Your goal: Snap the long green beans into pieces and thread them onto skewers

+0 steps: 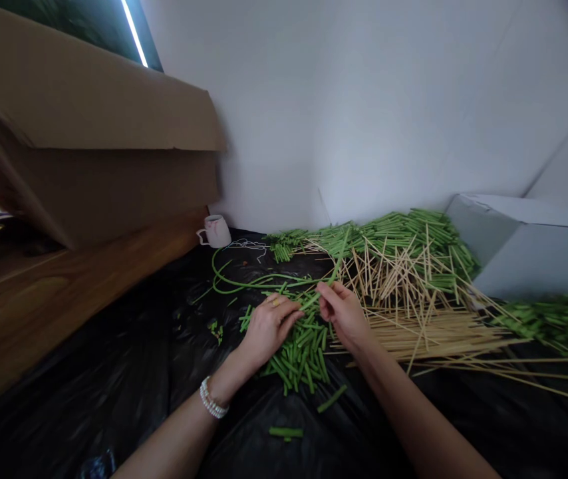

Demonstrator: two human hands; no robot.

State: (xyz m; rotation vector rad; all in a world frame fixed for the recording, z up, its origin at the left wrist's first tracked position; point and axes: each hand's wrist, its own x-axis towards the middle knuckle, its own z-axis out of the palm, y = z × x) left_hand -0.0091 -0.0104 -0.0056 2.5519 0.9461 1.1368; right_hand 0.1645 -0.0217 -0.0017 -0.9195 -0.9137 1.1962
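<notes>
My left hand [270, 327], with a beaded bracelet at the wrist, pinches one end of a long green bean-like stalk [338, 261]. My right hand [346, 314] grips the same stalk a little further up, and its upper part slants up and away past the fingers. Under both hands lies a heap of short cut green pieces [296, 356]. More long thin stalks [224, 287] curve out to the left behind my left hand. To the right of my right hand are many bare wooden skewers [424, 332].
Skewers threaded with green pieces [404, 233] are piled at the back, with more green pieces [563, 326] at far right. A white mug [217, 231] stands behind, near a cardboard box [124, 179]. A white box [538, 239] sits right. Black plastic sheeting [129, 372] covers the surface.
</notes>
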